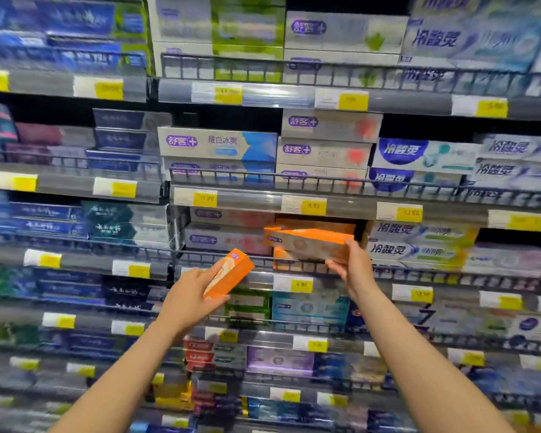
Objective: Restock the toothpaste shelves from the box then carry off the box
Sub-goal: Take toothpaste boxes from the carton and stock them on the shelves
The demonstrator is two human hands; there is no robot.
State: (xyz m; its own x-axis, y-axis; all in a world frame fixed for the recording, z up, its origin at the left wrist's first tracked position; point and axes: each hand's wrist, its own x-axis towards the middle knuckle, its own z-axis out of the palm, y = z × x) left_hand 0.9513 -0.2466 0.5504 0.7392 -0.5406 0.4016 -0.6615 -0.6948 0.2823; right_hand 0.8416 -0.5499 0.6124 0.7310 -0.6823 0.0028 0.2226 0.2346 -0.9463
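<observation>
I face toothpaste shelves. My left hand grips an orange toothpaste carton, held tilted in front of the shelf rail. My right hand holds a second orange carton by its right end, lying flat at the mouth of the shelf slot, on top of more orange cartons stacked there. The stock box is out of view.
A wire rail runs along the shelf front, with yellow price tags below it. White-and-pink cartons sit left of the slot and blue-and-white ones right of it. Packed shelves lie above and below.
</observation>
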